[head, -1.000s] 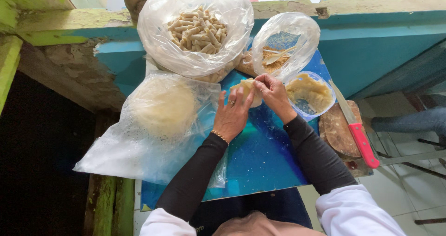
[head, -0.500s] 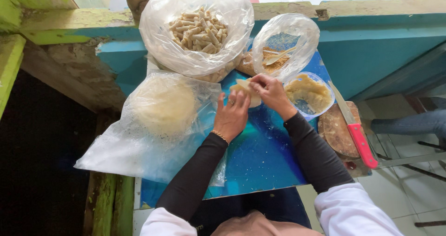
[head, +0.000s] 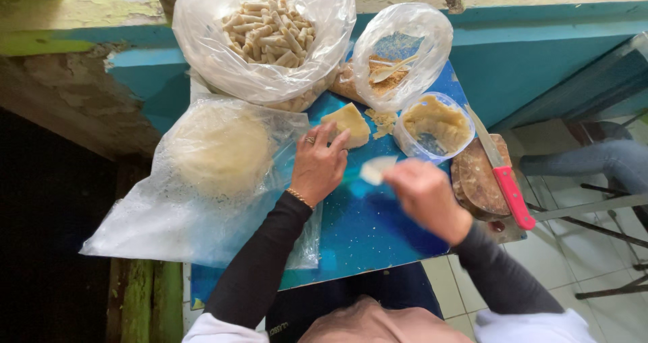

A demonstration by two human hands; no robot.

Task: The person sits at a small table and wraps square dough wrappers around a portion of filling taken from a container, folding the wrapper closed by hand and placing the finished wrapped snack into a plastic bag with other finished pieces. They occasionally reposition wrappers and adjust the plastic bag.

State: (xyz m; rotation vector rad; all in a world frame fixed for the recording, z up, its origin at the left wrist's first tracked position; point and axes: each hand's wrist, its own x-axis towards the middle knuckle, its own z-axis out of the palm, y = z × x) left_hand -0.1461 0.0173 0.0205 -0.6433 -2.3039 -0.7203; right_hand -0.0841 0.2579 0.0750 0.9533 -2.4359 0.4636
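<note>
Folding, by the look. Pins wrapper (head: 349, 122) to table (head: 378, 238) with left hand (head: 317, 166), fingers spread, gripping nothing. Pinches pale scrap (head: 376, 169) in right hand (head: 424, 198), blurred, near wrapper. Calls next for steady hold, neat placing. Crowded blue table: bowl (head: 435, 124), bagged rolls (head: 266, 36), knife (head: 505, 178) on board (head: 476, 181). Tiled floor (head: 597, 316) beneath, worn green wall (head: 74, 26) beyond.

A red-handled knife (head: 503, 174) lies on a wooden board (head: 476, 181) beside a filling tub (head: 432, 127).
</note>
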